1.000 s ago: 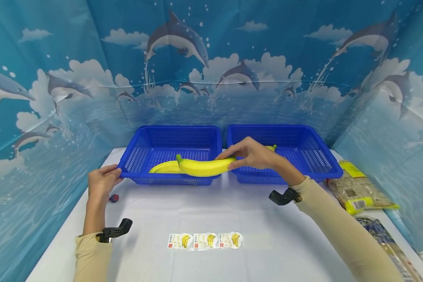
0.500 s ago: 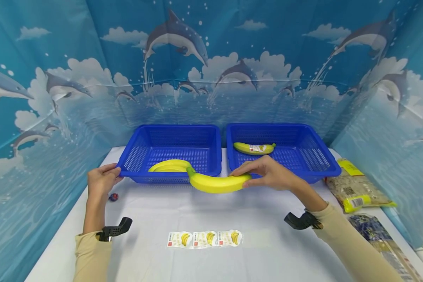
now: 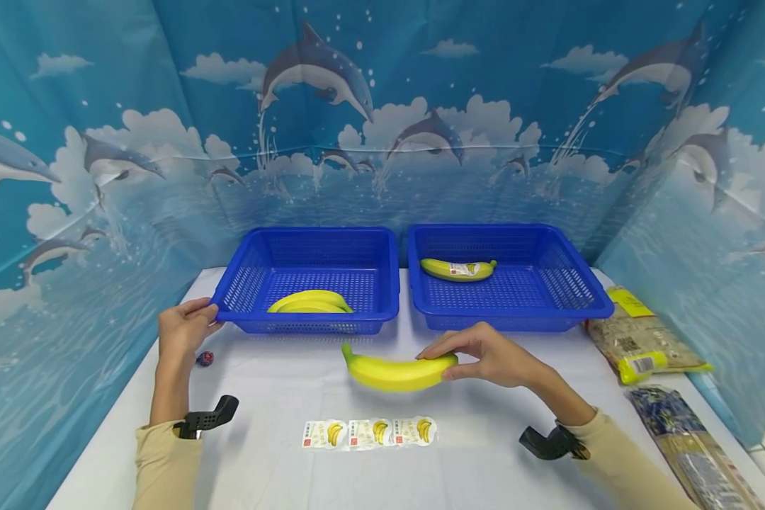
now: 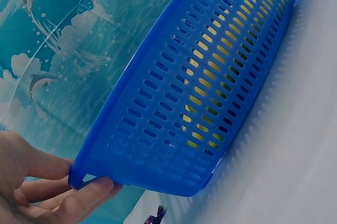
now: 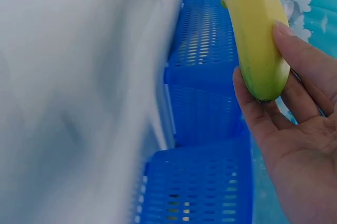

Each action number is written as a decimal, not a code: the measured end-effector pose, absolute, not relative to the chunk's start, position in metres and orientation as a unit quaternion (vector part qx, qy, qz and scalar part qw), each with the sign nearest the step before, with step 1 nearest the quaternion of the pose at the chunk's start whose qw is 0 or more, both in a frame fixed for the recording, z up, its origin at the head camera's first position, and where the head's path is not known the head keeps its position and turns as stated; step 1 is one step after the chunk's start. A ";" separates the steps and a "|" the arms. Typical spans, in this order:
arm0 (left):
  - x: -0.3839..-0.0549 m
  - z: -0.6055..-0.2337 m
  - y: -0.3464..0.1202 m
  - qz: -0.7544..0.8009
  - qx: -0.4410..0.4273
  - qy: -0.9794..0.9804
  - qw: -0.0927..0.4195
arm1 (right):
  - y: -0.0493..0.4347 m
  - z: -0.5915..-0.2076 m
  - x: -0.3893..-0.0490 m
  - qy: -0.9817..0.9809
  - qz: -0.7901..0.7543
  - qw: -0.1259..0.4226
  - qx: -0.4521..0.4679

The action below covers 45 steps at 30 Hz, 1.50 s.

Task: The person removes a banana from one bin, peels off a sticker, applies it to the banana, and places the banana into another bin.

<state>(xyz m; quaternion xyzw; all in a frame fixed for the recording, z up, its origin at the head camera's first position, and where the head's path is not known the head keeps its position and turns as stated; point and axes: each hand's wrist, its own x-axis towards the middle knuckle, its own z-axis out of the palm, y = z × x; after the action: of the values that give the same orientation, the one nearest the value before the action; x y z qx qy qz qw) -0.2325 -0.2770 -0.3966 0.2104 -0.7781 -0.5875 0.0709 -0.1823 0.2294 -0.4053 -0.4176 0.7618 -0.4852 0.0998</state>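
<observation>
A yellow banana [image 3: 392, 375] with a green stem is held lengthwise over the table in front of the baskets. My right hand [image 3: 494, 358] pinches its right end between thumb and fingers; the right wrist view shows the banana's [image 5: 256, 39] greenish tip in that grip. My left hand [image 3: 185, 327] grips the near left corner of the left blue basket [image 3: 319, 326], thumb and fingers on the rim in the left wrist view. Inside that basket lie yellow bananas [image 3: 309, 300]. Three banana stickers [image 3: 370, 433] lie in a row on the table, nearer to me than the held banana.
The right blue basket [image 3: 513, 322] contains a banana with a sticker [image 3: 443, 270] on it. A bag of grain-like food [image 3: 644, 340] and a long flat package [image 3: 688, 439] lie along the right edge. Near my left wrist sits a small wrapped lollipop-like item [image 3: 205, 358].
My right hand has brought the banana from above the left basket's front rim toward me and slightly right, over the table. The left hand has stayed at the basket corner.
</observation>
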 end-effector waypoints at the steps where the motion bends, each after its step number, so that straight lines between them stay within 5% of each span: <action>1: -0.233 -0.397 -0.277 -0.589 0.210 -0.777 0.072 | 0.230 -0.409 -0.181 0.764 -0.485 0.100 -0.414; 17: -0.232 -0.395 -0.277 -0.578 0.200 -0.787 0.079 | 0.234 -0.455 -0.173 0.761 -0.512 0.110 -0.383; 45: -0.224 -0.394 -0.275 -0.468 0.149 -0.868 0.076 | 0.238 -0.478 -0.173 0.754 -0.538 0.148 -0.348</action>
<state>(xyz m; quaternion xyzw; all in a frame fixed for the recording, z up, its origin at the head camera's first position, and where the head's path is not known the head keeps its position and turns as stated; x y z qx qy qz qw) -0.2236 -0.2750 -0.3944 0.1491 -0.8680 -0.4675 0.0760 -0.1728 0.2384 -0.4777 -0.3477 0.7537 -0.5377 0.1479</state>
